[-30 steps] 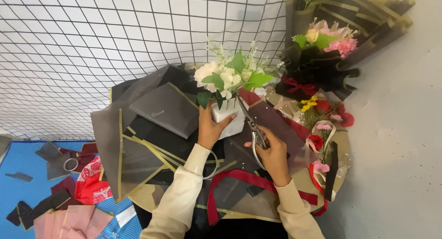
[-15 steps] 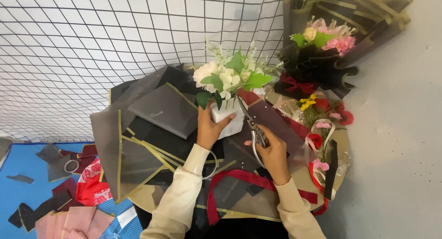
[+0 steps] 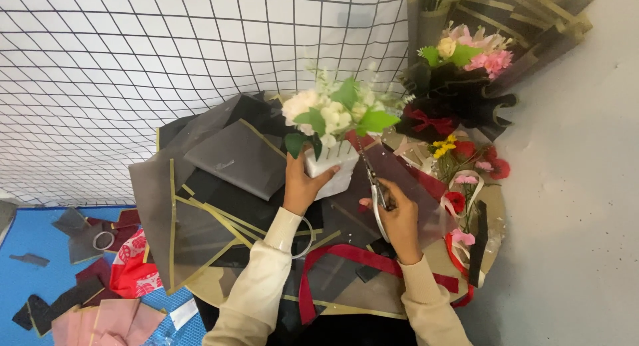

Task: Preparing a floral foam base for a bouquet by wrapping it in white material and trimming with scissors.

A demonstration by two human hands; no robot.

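Your left hand (image 3: 303, 186) is closed round the white foam block (image 3: 333, 173) at frame centre, holding the white flower arrangement (image 3: 333, 113) upright. Your right hand (image 3: 399, 219), lower right of the block, is closed on scissors (image 3: 374, 183). Scissors' long axis runs up and slightly left; tips sit just beside the block's right edge, under the green leaves. Blades open or shut: can't tell. Right hand is nearer the stems on that side. Wrapping sheets (image 3: 226, 159) lie beneath, on the round table (image 3: 496, 206).
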